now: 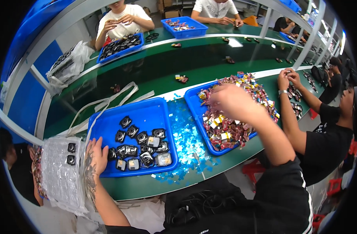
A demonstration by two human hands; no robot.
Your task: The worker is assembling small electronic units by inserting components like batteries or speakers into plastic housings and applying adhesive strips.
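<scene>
My left hand [96, 156] lies at the left rim of a blue tray [104, 117], its fingers stretched out and nothing visible in them. Black watch-like cases [141, 137] are loosely spread in that tray, some with pale, squarish backs facing up. Beside the hand stands a stack wrapped in clear plastic [63, 175], with two black cases [71, 154] on it. My right hand [233, 102], smeared by motion, is over a second blue tray [191, 105]. Small reddish circuit boards with white and yellow parts [225, 134] are heaped there. The right fingertips are hard to make out.
Shiny blue film scraps [188, 144] litter the green table between the trays. Beyond runs a green conveyor belt [147, 78] with scattered boards [181, 79]. A loose white strap [108, 99] crosses the left tray's corner. A co-worker's arms [291, 113] are close on the right; others sit opposite.
</scene>
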